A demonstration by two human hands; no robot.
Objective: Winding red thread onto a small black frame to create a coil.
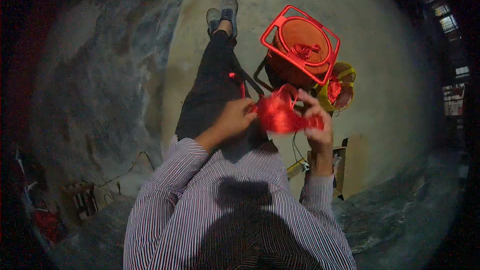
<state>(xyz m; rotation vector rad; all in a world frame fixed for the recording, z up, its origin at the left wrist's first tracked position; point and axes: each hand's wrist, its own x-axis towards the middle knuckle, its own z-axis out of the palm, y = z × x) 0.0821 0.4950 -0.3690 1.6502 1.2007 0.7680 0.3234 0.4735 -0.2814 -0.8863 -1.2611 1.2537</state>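
1 blurred red bundle [280, 116], between left hand [234, 118] and right hand [319, 126]. Left pinches one end; right at the other, grip too blurred to tell. Also 1 red frame [295, 61], 1 red coil [303, 51] within its ring, 1 yellow container [324, 99].

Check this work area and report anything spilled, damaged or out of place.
Nothing clearly stands out. A clump of red strands lies on the round orange surface within the red frame, and more red material is inside the yellow container. The red bundle between the left hand and right hand is too blurred to judge.
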